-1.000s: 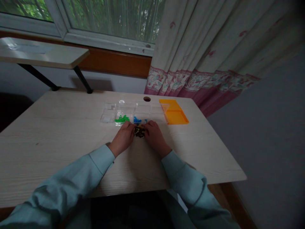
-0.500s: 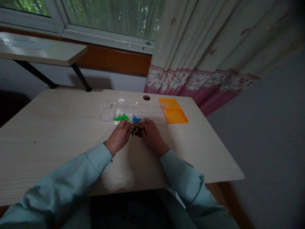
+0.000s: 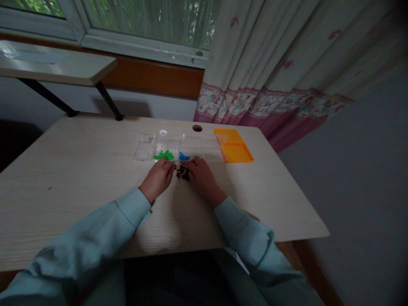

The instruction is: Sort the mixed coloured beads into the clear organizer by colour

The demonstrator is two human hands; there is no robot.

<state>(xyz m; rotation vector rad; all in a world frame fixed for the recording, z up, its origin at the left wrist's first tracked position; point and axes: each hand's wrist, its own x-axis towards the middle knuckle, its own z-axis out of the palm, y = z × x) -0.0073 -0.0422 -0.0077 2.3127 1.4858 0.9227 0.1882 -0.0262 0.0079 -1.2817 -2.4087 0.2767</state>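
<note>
A small heap of dark brown and pale yellow pieces (image 3: 182, 172) lies on the table between my hands; the pieces are too small to name. At its left edge, my left hand (image 3: 158, 177) has thumb and fingertips pinched together, and whatever is between them is too small to make out. My right hand (image 3: 204, 179) rests over the heap's right side, fingers stretched forward and left, tips touching the pieces. Just beyond the hands stands a clear plastic compartment box (image 3: 169, 140), with green pieces (image 3: 164, 155) in one front compartment and blue pieces (image 3: 184, 157) in another.
An orange tray (image 3: 237, 152) lies at the box's right end, partly under its clear edge. A cable hole (image 3: 197, 128) is in the table (image 3: 86, 187) behind the box. A raised shelf (image 3: 63, 68) stands back left; a curtain (image 3: 255, 97) hangs behind the right side.
My left hand has drawn slightly left, off the heap, with its fingertips pinched. My right hand stays at the heap, and more of the pieces show. The view has shifted slightly.
</note>
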